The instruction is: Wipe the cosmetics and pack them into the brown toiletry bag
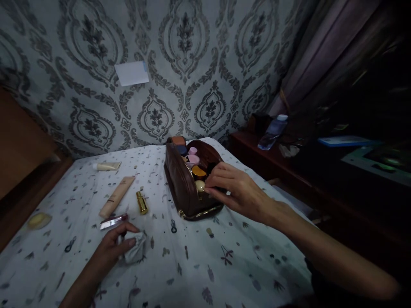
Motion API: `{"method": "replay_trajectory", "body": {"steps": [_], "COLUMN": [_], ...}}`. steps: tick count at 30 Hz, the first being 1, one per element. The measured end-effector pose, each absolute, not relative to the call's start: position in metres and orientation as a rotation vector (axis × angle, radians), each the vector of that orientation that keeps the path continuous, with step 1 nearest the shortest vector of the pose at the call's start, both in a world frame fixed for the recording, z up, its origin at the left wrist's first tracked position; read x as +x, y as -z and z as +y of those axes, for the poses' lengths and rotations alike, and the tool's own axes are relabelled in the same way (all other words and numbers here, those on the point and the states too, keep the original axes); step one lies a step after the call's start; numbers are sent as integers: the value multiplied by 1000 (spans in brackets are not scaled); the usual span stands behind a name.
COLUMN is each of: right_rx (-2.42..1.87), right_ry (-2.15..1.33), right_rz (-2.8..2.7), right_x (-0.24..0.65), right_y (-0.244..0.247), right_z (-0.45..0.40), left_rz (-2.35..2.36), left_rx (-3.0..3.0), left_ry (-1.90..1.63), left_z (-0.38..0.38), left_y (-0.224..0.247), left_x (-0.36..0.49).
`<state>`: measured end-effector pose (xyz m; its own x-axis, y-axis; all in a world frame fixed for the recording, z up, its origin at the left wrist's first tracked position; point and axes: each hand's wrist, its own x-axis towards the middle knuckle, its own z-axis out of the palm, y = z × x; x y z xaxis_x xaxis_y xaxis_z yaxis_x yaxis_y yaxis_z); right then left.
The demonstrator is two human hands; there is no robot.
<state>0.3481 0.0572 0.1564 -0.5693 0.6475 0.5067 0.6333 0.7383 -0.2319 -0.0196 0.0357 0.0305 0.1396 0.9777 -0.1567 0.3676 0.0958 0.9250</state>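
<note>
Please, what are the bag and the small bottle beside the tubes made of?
The bag looks like smooth brown leather or imitation leather, by its soft sheen and creases; its zip looks like gold-toned metal. The small bottle looks glossy gold, by its bright highlights; metal or coated plastic, I cannot tell.

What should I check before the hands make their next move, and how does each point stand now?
1. Brown bag open: ok, its contents show.
2. Right hand at the bag's opening: ok.
3. Right hand gripping the pale round item: cannot tell, fingertips overlap its edge.
4. Left hand free: not ok, it holds crumpled whitish cloth.
5. Gold bottle apart from both hands: ok.
</note>
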Motion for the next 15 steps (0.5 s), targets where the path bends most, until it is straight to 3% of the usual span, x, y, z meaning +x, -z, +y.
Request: {"method": "replay_trajectory", "body": {"steps": [7,11,15], "right_rx": [-1530,-1601,-1630], "right_ry": [-103,-195,-45], "right_rz": [-2549,-2816,-3007], "right_x": [342,328,317], "right_y": [-171,-193,-197], "right_z": [84,99,108], "left_rz": [1359,1324,1359], "left_rx": [1414,1466,1468], "left_ry": [-776,-740,-817], "left_z": [35,35,32], "left_y": [-29,-31,-31], "left_x": [-20,-19,-16]}}
